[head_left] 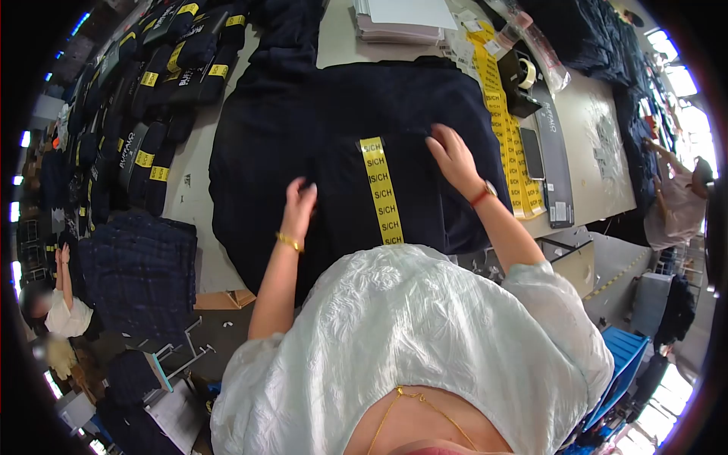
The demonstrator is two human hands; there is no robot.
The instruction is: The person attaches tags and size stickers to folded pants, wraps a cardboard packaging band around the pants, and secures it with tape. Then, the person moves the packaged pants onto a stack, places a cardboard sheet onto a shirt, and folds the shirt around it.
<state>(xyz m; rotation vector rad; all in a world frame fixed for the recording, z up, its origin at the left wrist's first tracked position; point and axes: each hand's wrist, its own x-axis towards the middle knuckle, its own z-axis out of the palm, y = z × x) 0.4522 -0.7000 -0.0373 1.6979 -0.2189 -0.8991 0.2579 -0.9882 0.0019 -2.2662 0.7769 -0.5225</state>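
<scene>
A folded dark navy garment [341,98] lies spread on the table in front of me. Down its middle runs a yellow size strip [381,193] with repeated "S/CH" print. My left hand [299,208] is at the garment's left part, left of the strip, its fingers bent and the thumb apart. To the right of the strip, my right hand [456,161] rests on or just over the cloth with its fingers stretched out. No object shows in either hand; whether the left fingertips touch the fabric is hard to see.
Rolled garments with yellow bands [144,144] are piled at left, above a stack of dark checked cloth [140,265]. On the right are yellow sticker strips [497,121], a tape dispenser [519,83] and a phone [532,154]. White sheets [402,19] lie at the back. Co-workers stand on both sides.
</scene>
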